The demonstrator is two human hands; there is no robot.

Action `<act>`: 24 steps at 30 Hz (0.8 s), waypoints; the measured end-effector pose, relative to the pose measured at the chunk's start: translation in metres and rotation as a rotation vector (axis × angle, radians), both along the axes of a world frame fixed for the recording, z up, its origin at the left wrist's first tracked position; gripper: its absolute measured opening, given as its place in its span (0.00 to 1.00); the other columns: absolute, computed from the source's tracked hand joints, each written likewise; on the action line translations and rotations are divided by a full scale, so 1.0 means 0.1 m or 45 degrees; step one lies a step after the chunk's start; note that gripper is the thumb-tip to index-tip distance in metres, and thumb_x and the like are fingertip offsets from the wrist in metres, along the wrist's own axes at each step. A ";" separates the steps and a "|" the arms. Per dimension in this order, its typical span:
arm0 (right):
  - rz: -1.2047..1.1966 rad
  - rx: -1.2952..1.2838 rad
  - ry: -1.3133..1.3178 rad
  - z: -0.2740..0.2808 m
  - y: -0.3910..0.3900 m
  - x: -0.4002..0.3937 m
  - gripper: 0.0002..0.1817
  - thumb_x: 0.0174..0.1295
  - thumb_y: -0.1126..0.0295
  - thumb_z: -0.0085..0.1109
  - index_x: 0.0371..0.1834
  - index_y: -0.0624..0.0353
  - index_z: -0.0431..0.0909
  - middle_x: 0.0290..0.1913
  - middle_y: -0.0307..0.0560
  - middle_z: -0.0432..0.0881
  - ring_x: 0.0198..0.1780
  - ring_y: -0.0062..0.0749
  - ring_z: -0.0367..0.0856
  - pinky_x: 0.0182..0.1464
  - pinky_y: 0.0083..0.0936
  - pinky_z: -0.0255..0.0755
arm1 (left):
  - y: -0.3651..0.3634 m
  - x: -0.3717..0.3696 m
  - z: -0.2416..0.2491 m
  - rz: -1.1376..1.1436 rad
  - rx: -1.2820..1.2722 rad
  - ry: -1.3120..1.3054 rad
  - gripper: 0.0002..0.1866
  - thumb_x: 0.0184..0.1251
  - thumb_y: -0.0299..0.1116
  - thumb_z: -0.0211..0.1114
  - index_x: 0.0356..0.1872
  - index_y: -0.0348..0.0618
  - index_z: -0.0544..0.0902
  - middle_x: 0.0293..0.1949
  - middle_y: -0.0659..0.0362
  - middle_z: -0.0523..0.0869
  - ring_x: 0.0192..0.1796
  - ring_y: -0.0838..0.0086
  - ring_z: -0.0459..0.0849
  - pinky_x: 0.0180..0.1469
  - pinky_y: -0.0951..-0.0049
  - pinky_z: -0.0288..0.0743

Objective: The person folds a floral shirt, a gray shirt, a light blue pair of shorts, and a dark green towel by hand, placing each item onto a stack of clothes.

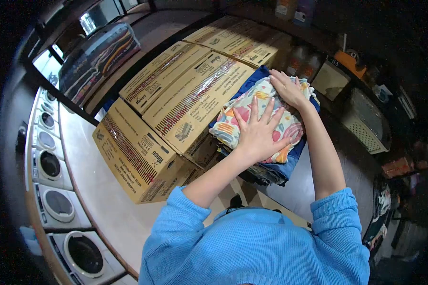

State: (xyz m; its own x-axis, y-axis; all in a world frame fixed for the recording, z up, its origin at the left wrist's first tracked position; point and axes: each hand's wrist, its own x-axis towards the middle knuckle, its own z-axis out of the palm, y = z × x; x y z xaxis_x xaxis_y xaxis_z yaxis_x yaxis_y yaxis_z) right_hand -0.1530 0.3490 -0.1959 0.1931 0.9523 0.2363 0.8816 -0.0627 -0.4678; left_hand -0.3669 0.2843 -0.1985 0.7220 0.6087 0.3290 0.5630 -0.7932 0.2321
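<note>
A folded cloth (230, 135) with a colourful pattern on pale fabric lies on top of a stack of folded clothes. Dark blue fabric (290, 164) shows beneath it at the near and far edges. My left hand (259, 132) presses flat on the patterned cloth with its fingers spread. Toward the cloth's far right corner rests my right hand (287, 90), palm down, its fingers stretched out. The undersides of both hands are hidden.
Cardboard boxes (195, 99) are piled left of the clothes. Front-loading machines (83, 254) line the far left. A perforated plastic basket (364, 126) and an orange object (351, 64) stand at right. Bagged folded textiles (100, 61) sit at upper left.
</note>
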 end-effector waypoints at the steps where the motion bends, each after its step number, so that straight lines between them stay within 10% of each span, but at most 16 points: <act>1: 0.013 0.190 0.116 -0.04 0.00 0.08 0.25 0.76 0.50 0.40 0.69 0.49 0.71 0.72 0.44 0.69 0.77 0.40 0.59 0.78 0.51 0.35 | -0.01 0.01 0.01 -0.003 0.012 0.021 0.46 0.62 0.71 0.54 0.77 0.59 0.60 0.80 0.54 0.51 0.80 0.40 0.40 0.64 0.14 0.31; 4: -0.154 0.826 0.271 0.12 -0.30 0.12 0.17 0.72 0.66 0.53 0.60 0.61 0.77 0.62 0.52 0.78 0.67 0.41 0.74 0.70 0.33 0.61 | -0.05 0.01 0.04 -0.013 0.039 0.059 0.47 0.62 0.71 0.53 0.78 0.59 0.59 0.81 0.54 0.49 0.80 0.40 0.38 0.64 0.15 0.31; 8: -0.297 1.013 0.030 0.13 -1.16 0.26 0.19 0.67 0.69 0.57 0.59 0.65 0.75 0.61 0.59 0.78 0.63 0.51 0.75 0.66 0.39 0.66 | -0.08 0.02 0.10 -0.018 0.017 0.052 0.46 0.63 0.70 0.52 0.76 0.54 0.63 0.80 0.51 0.52 0.80 0.41 0.40 0.66 0.16 0.29; 10: -0.300 0.883 -0.152 -0.21 -1.71 0.50 0.21 0.66 0.69 0.59 0.61 0.65 0.74 0.60 0.59 0.78 0.62 0.53 0.75 0.65 0.40 0.67 | -0.09 0.02 0.27 -0.003 -0.050 -0.181 0.45 0.62 0.68 0.58 0.72 0.44 0.68 0.76 0.47 0.61 0.79 0.46 0.52 0.70 0.23 0.33; 11: -0.338 0.741 -0.120 -0.40 -2.04 0.58 0.22 0.66 0.70 0.60 0.62 0.65 0.72 0.60 0.60 0.78 0.62 0.54 0.75 0.64 0.41 0.68 | -0.14 -0.02 0.44 -0.012 0.017 -0.370 0.36 0.63 0.55 0.66 0.65 0.40 0.74 0.65 0.47 0.76 0.71 0.52 0.68 0.70 0.36 0.52; 14: -0.507 0.251 -0.090 -1.10 -3.21 0.76 0.27 0.66 0.67 0.59 0.67 0.63 0.66 0.61 0.60 0.77 0.64 0.56 0.72 0.64 0.46 0.67 | -0.57 0.05 0.74 -0.074 0.067 -0.957 0.17 0.60 0.21 0.65 0.52 0.39 0.82 0.36 0.55 0.79 0.38 0.65 0.76 0.46 0.65 0.71; 18: -0.708 -0.477 -0.121 -1.83 -4.86 0.89 0.33 0.67 0.60 0.57 0.72 0.60 0.60 0.67 0.61 0.71 0.70 0.58 0.67 0.70 0.47 0.63 | -1.36 0.65 0.52 -0.329 -0.261 -1.130 0.10 0.68 0.21 0.60 0.48 0.37 0.84 0.32 0.61 0.76 0.32 0.74 0.72 0.38 0.74 0.68; 24: -1.017 -0.852 0.045 -2.25 -6.86 0.93 0.36 0.70 0.53 0.52 0.77 0.54 0.54 0.78 0.50 0.56 0.79 0.46 0.53 0.75 0.50 0.54 | -3.03 1.70 -0.37 -0.776 -0.825 -0.409 0.13 0.62 0.26 0.69 0.48 0.41 0.85 0.35 0.57 0.82 0.36 0.74 0.81 0.42 0.72 0.76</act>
State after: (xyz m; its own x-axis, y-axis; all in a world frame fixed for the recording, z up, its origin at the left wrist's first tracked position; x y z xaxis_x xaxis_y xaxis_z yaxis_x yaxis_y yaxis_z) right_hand -0.0602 -0.3374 -0.4208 0.8214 0.4784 -0.3106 0.4558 -0.8779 -0.1468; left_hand -0.1966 -0.0185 -0.2356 0.9096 0.2902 0.2973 -0.0735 -0.5919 0.8027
